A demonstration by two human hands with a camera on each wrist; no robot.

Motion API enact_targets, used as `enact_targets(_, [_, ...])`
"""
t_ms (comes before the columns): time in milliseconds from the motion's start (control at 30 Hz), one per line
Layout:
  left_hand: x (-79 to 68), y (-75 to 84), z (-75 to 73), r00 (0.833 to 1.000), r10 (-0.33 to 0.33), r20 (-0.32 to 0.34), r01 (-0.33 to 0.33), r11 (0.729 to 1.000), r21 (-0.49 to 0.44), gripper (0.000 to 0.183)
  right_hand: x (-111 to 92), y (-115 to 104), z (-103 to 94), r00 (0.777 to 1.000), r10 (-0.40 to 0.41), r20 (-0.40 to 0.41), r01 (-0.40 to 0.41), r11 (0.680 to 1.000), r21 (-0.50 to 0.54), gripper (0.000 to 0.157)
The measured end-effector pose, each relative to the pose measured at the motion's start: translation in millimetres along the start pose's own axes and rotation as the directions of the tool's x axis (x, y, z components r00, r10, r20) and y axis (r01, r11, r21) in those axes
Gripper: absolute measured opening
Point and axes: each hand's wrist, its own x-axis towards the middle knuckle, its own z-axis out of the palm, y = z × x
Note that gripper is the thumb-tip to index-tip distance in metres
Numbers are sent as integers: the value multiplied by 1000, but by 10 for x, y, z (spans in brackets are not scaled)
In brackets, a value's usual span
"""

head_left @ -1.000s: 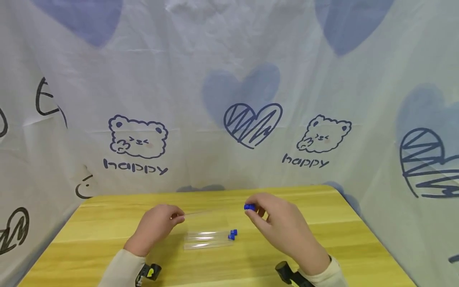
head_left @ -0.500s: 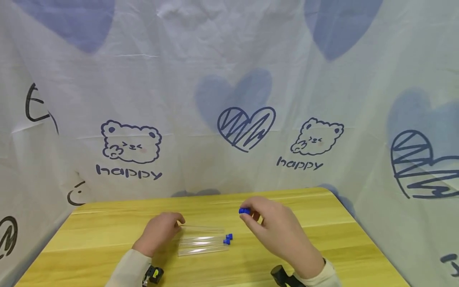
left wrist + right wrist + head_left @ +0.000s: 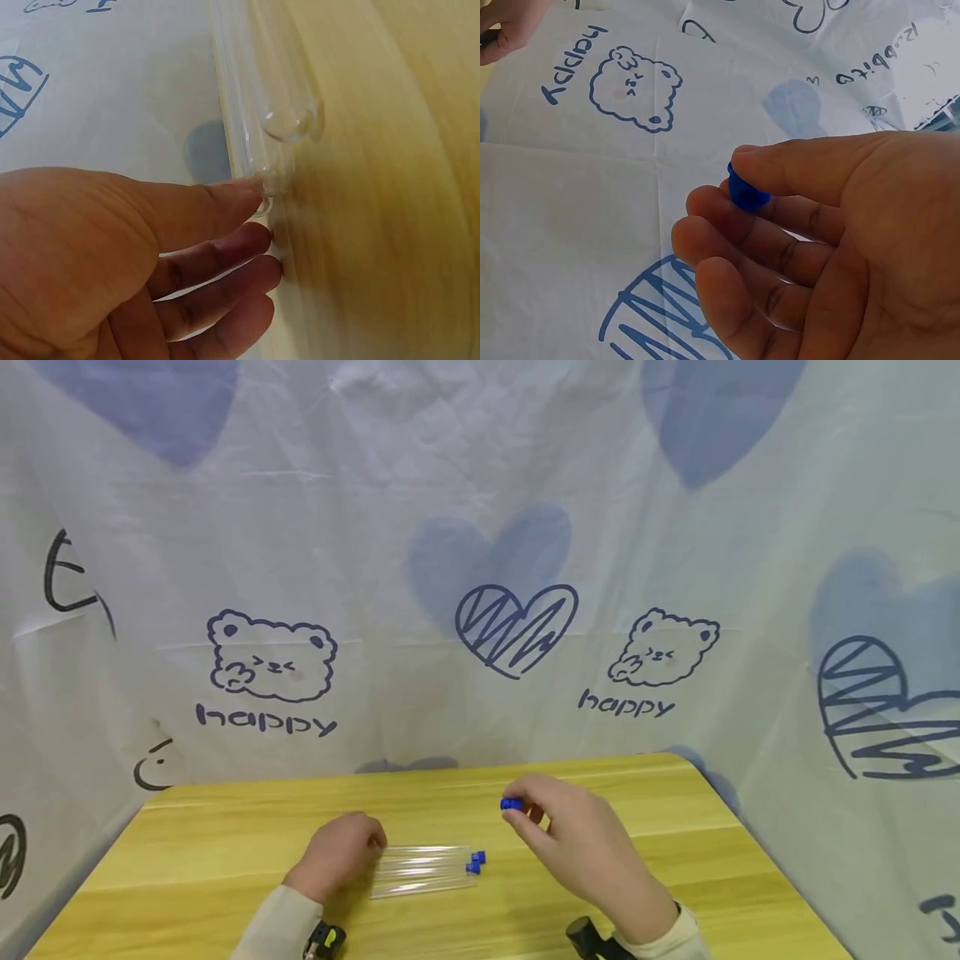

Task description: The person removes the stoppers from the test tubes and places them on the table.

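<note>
My left hand (image 3: 341, 853) is at the left ends of several clear test tubes (image 3: 423, 887) lying side by side on the wooden table. In the left wrist view its thumb and forefinger pinch the rounded end of one test tube (image 3: 274, 174); another tube's rounded end (image 3: 289, 124) lies beside it. My right hand (image 3: 585, 847) is raised above the table to the right of the tubes. Between its thumb and forefinger it pinches a small blue cap (image 3: 748, 189). Two more blue caps (image 3: 473, 867) sit at the tubes' right ends.
The yellow wood-grain table (image 3: 247, 827) ends at the back against a white cloth (image 3: 390, 693) printed with hearts, bears and writing. A black wrist-camera mount (image 3: 585, 935) is strapped at each wrist.
My left hand has lowered a test tube from above the table down beside the other tubes. The right hand still holds the blue cap and has hardly moved. The head view has shifted slightly.
</note>
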Motion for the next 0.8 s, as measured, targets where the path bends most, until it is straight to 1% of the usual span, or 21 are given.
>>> enact_targets(133, [-8,6,14,1000,5,16,-6,1000,25,12,6,-17,7,1000,20,13,-20,1000,-7,6])
enact_targets(233, [-10,16,1,999,2,41,-3,999,32,15,14,-23,15,999,27,25,-27,1000,-14,7])
enact_targets(300, [-11,20,-17,998,-1,59,0,1000,26,17,23,-20,23,999,25,28,-24,1000,-15,8])
enact_targets(400, [-22,34,-57,997,-3,73,3,1000,-7,18,34,-13,31,999,19,31,-18,1000,-12,8])
enact_targets(533, [-57,29,-108,998,2,69,0,999,-32,20,61,-11,55,999,23,41,-23,1000,0,8])
enact_targets(633, [-105,15,-136,998,4,61,-3,1000,-27,21,74,-17,78,999,25,39,-25,999,23,8])
enact_targets(733, [-162,3,-133,999,14,41,-13,1000,-23,21,78,-23,102,999,24,32,-25,999,39,9])
enact_targets(800, [-199,0,-108,999,22,41,-21,999,-27,20,80,-26,122,999,24,35,-25,999,38,9])
